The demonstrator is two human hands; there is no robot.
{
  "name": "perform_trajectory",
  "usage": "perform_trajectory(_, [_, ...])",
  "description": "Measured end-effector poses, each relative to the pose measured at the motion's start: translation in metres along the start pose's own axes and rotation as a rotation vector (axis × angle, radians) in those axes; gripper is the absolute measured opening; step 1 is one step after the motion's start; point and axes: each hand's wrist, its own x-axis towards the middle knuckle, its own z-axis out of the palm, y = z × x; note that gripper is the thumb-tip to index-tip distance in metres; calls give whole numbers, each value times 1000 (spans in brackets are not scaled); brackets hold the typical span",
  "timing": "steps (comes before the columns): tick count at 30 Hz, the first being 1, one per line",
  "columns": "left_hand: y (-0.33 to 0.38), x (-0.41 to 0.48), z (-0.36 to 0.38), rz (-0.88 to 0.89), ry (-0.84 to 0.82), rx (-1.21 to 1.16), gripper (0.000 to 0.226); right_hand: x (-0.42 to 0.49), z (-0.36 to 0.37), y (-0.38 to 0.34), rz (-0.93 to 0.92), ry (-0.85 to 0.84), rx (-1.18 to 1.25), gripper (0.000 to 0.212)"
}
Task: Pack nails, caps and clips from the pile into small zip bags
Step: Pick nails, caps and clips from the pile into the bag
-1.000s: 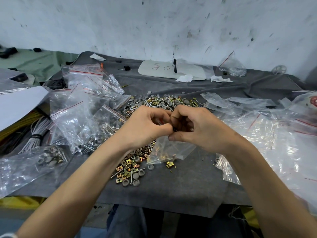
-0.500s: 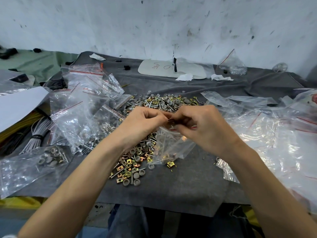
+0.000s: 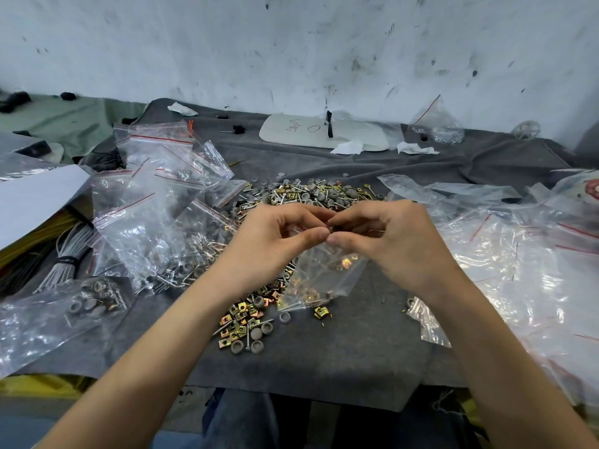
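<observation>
Both hands have loosened since a second ago: the bunched fists now meet only at thumbs and fingertips, and the small zip bag hangs lower, showing more of itself. At far left lie one white sheet, cut off by the frame edge, and one bundle of grey cables. In front of them one filled bag holds grey caps, too blurred by glare to count. Next comes a heap of clear zip bags with red seal lines, overlapping too much to count. The left hand and right hand meet above the pile of nails, caps and clips. Each grip pinches the small zip bag's top edge, thumbs touching. That bag hangs between the two wrists, gold clips and nails inside, its lower edge at the pile's near fringe on the grey surface. One loose clip lies just beside its corner. Three white paper scraps lie at the back. Rightmost, crumpled plastic bags run out of frame.
</observation>
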Motion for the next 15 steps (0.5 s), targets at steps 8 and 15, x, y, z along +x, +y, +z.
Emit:
perform_trajectory(8, [-4, 1, 0, 61, 45, 130, 5, 0, 2, 3, -10, -15, -84, 32])
perform_trajectory(15, [-2, -1, 0, 168, 76, 242, 16, -1, 2, 9, -86, 43, -28, 31])
